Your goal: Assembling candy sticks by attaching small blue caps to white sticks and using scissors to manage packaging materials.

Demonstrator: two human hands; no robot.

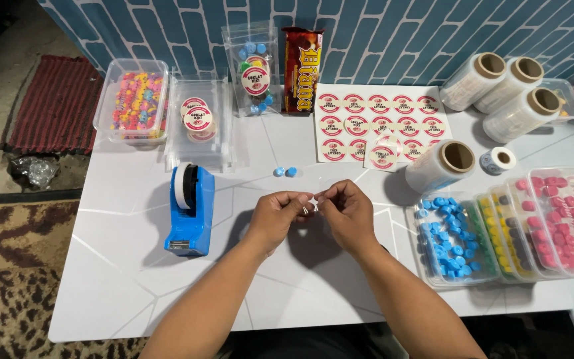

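Two hands meeting above the middle of the white table, fingertips pinched together on a small clear plastic piece, probably a little bag or a strip of tape, too thin and glassy to tell which. Left hand closed narrow on its left end, right hand closed narrow on its right end, so the long axis running left to right between them, both equally near since both touching it. Held just off the table surface, near the edge closest to the body, not resting on anything. Just beyond the fingertips, farther off, two small blue round candies lying side by side on the bare table, slightly nearer the left hand. Well to the left, a blue tape dispenser standing with its roll upright. To the right, a row of clear trays: blue candies nearest, then green and yellow, then pink at the far right. Behind the hands, a sheet of round red-and-white stickers, several rolls of clear film at far right, a filled clear pouch and a red wrapped bar leaning against the blue brick-pattern wall, and a tub of mixed coloured sweets at far left.
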